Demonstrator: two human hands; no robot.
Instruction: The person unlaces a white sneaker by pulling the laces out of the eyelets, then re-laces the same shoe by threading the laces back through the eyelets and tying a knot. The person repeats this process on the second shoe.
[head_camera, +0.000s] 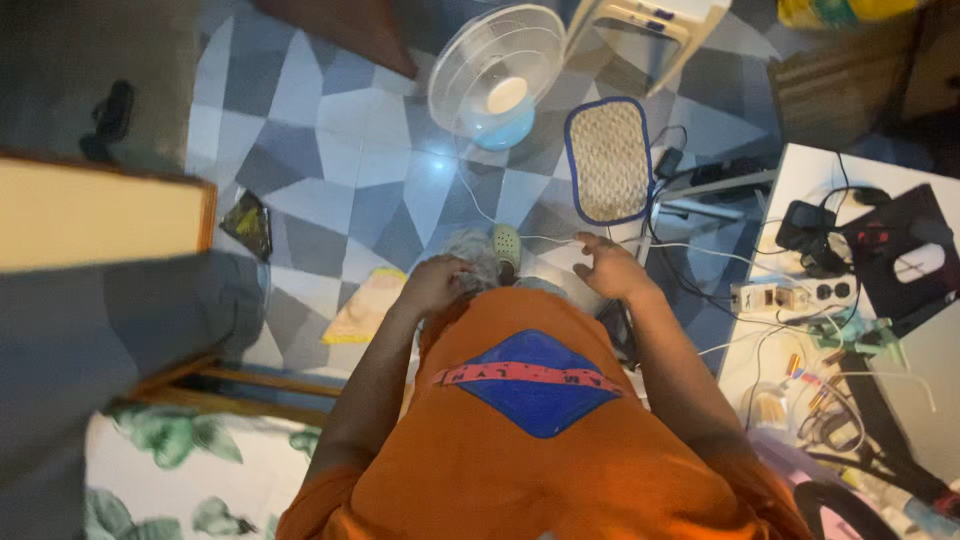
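Looked straight down past an orange shirt (540, 440) to a tiled floor (340, 160), with a blue-edged woven mat (608, 160) as the surest landmark. Found the left hand (435, 283) below and left of the mat, curled shut on a grey bundle (472, 262); could not tell what the bundle was made of. Found the right hand (610, 268) just below the mat's near edge, open with fingers spread, at a thin white cable (545, 238) that ran leftward from under the mat; could not tell whether the fingertips touched it or hung just above. Saw a pale green slipper (507, 243) between the two hands, just below the mat's lower left corner, very near both bundle and cable. Noted a white fan (497, 75) up and left of the mat, a yellow sheet (365, 305) on the tiles well to the mat's lower left, and a white table (800, 170) to the mat's right crowded with a power strip (770, 297) and tangled leads. Judged that good handling here called for a firm left grip on the bundle, a light pinch from the right on the one cable only, slack kept clear of the slipper, and no tug toward the tangle beside the mat.
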